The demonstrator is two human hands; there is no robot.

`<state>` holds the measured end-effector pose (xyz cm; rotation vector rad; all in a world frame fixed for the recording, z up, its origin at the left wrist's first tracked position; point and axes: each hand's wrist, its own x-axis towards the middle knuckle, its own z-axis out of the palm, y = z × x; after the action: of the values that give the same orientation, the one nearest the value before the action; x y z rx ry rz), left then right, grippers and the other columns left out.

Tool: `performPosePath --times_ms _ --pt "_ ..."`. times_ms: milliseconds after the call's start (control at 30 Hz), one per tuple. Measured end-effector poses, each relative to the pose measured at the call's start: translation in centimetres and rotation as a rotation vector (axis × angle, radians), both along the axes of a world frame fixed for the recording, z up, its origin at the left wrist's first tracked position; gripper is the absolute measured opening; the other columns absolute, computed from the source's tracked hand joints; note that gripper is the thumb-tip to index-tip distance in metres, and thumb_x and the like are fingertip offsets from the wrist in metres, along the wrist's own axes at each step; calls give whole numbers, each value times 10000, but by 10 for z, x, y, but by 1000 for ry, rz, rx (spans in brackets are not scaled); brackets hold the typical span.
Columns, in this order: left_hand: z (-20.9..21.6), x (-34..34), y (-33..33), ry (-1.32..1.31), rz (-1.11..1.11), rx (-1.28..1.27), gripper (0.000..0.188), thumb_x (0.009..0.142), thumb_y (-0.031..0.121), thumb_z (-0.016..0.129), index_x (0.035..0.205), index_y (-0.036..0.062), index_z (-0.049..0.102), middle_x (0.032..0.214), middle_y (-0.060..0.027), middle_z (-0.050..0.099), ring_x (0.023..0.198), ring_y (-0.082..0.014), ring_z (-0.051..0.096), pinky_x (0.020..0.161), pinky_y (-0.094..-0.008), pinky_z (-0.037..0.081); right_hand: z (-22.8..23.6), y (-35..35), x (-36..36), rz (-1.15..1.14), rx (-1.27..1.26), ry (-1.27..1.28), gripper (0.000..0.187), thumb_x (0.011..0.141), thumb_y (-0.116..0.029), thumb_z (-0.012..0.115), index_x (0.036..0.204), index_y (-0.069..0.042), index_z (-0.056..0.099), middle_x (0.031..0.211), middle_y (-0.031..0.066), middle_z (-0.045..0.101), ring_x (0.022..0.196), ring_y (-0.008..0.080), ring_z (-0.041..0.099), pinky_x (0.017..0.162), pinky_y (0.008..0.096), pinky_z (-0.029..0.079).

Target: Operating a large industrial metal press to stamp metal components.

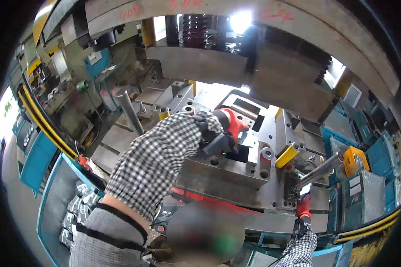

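My left hand (235,126), in a red glove, reaches over the metal die (236,171) on the press bed. Its thumb side and the other fingers look apart, close to the die's upper face and a dark rectangular opening (239,153). A dark grey block-like device (214,144) sits by that wrist. My right hand (304,208), also red-gloved, is at the bed's front right edge, below a slanting steel guide post (320,171). Its fingers look closed beside a small bright white piece (305,190); whether they grip it is unclear.
The heavy upper press block (200,63) hangs above the die. Another steel post (130,112) rises at left. Yellow cylinders (288,155) stand on the bed. A blue bin (53,213) holds wrapped parts at lower left. An orange crate (355,159) is at right. A blurred round patch covers the lower middle.
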<state>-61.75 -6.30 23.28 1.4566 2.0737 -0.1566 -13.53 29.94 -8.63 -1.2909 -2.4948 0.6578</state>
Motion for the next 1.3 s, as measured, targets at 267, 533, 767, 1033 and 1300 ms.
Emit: performPosePath --times_ms 267,533,767,1033,1300 --pt "-22 -27 24 -77 -125 58 1288 644 450 1006 1676 61 340 1637 -219 483 1515 -344 472 1239 -424 404 -19 30 22 -39 -21 170 847 893 -134 746 1611 31 328 1495 338 558 1394 501 542 1157 517 450" --pt "99 97 -107 256 -254 899 1320 675 637 920 1660 -7 322 1572 -274 489 1399 -446 524 1189 -508 414 2 0 -13 72 114 -35 1029 875 -83 765 1676 90 142 1691 296 348 1569 429 351 1310 419 287" --pt "56 260 -264 369 -178 699 1357 536 659 933 1635 55 414 1541 -260 489 1395 -455 503 1188 -584 369 36 30 20 -36 142 -64 922 896 -262 784 1609 57 294 1494 327 568 1387 462 567 1146 505 469" --pt "-165 332 -297 445 183 309 1317 558 547 947 1632 46 372 1431 -254 532 1331 -446 509 1156 -648 342 85 18 39 -70 60 -98 1153 800 -445 897 1675 -40 266 1539 293 565 1441 419 547 1176 484 447" --pt "-262 309 -260 650 101 320 1370 440 453 985 1607 44 396 1543 -289 450 1419 -515 434 1188 -704 307 128 6 191 122 -212 716 861 969 -259 714 1698 -62 299 1598 194 492 1379 291 562 1142 409 459"
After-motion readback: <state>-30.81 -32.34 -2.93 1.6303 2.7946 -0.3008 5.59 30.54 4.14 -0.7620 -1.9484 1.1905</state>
